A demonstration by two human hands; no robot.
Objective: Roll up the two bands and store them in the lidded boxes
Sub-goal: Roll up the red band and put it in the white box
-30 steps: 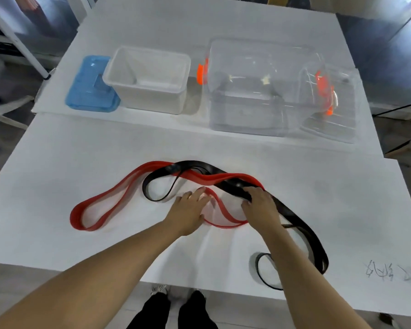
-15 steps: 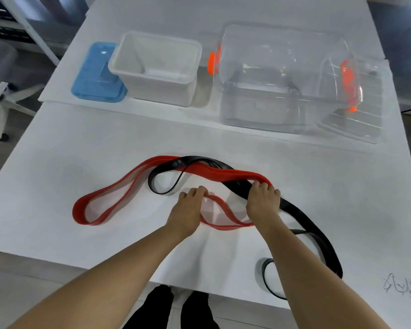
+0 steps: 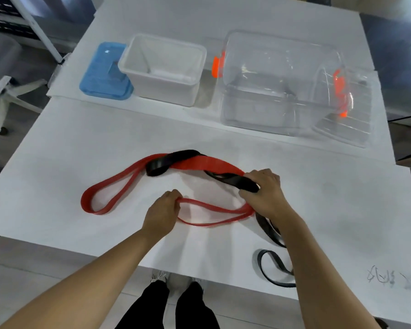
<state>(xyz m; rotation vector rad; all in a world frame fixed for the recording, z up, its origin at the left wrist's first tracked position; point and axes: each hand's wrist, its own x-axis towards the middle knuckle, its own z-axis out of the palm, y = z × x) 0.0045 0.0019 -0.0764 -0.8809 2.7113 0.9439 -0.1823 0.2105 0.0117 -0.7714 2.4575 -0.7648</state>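
Since a second ago: black band (image 3: 235,180) drawn taut, its far loop collapsed. Right hand (image 3: 265,193) closed on it; left hand (image 3: 161,213) closed on red band (image 3: 207,163). Bands still tangled on surface (image 3: 330,210); untangling judged underway. Boxes (image 3: 163,70) open.

Bare forearms (image 3: 100,279), no sleeves showing. No rings or watch on left hand (image 3: 161,213) or right hand (image 3: 266,193). Black trousers (image 3: 171,307), pale shoes (image 3: 160,276).
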